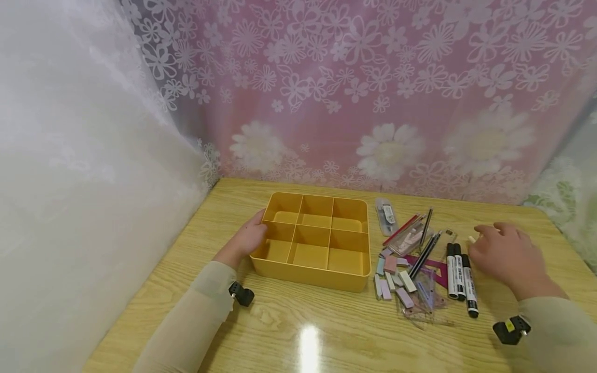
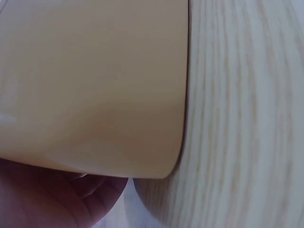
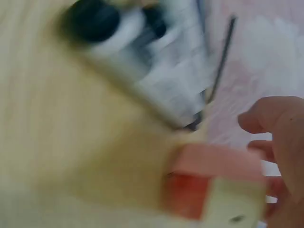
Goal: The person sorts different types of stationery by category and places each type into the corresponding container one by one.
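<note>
A yellow box with six compartments (image 1: 308, 280) sits on the table, all its compartments bare. My left hand (image 1: 249, 235) holds it by the left wall; in the left wrist view bent fingers (image 2: 102, 197) lie along the box's edge. Out to the right, my right hand (image 1: 508, 254) hovers with loosely bent fingers beside the black-capped markers (image 1: 459, 274). A blurred pink, red and cream block (image 3: 218, 183) is close by the right fingers in the right wrist view, with the thumb (image 3: 270, 114) apart from it. Some fingers are hidden behind the block.
Right of the box lie several pastel erasers (image 1: 391, 264), dark pencils (image 1: 425, 254), a magenta set square (image 1: 440, 272) and clear rulers (image 1: 422, 311). A clear case (image 1: 386, 217) lies behind them. A floral curtain (image 1: 326, 103) hangs along the table's back edge.
</note>
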Demonstrator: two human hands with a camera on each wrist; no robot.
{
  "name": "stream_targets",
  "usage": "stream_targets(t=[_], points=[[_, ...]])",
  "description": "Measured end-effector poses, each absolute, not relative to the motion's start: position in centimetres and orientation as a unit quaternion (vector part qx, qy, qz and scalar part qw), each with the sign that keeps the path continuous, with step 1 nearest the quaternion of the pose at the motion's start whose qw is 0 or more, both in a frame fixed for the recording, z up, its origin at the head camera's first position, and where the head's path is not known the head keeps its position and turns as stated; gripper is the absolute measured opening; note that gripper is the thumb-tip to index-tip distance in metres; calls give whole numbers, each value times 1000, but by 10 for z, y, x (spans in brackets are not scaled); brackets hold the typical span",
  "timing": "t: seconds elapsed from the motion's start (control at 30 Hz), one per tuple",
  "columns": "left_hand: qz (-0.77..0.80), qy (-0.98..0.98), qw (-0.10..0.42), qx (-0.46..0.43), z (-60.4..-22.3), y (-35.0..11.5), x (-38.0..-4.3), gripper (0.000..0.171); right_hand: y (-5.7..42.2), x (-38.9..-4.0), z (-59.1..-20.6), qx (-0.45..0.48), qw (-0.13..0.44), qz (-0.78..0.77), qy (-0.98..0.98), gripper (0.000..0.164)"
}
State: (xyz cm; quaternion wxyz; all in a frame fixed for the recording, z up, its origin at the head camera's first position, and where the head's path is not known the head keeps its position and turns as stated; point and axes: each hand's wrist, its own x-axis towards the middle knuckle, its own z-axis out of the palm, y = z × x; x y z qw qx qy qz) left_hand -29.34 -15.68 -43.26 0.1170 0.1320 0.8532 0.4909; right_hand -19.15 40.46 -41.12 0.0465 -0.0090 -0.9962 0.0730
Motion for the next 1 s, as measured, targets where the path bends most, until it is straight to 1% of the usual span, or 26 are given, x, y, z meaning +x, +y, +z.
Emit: stream_targets(t=[0.1, 0.17, 0.33, 0.67, 0.83, 0.9, 1.0], points=[[495, 850, 121, 133, -432, -157, -293, 60, 414, -188, -421, -4, 30, 78, -996, 56], [496, 849, 121, 135, -432, -157, -292, 60, 417, -188, -425, 8, 33, 70, -997, 54], [498, 848, 126, 129, -429, -157, -290, 60, 416, -190, -424, 3, 27, 62, -998, 51], [488, 855, 120, 130, -431, -155, -293, 59, 423, -194, -409, -27, -52, 59, -997, 66], [493, 852, 124, 124, -431, -156, -292, 60, 417, -197, -405, -71, -65, 75, -992, 69], [492, 853, 125, 119, -430, -157, -291, 61, 414, -199, -404, -89, -68, 79, -991, 74], [489, 855, 124, 116, -429, -157, -290, 61, 415, -203, -402, -101, -74, 78, -989, 87]])
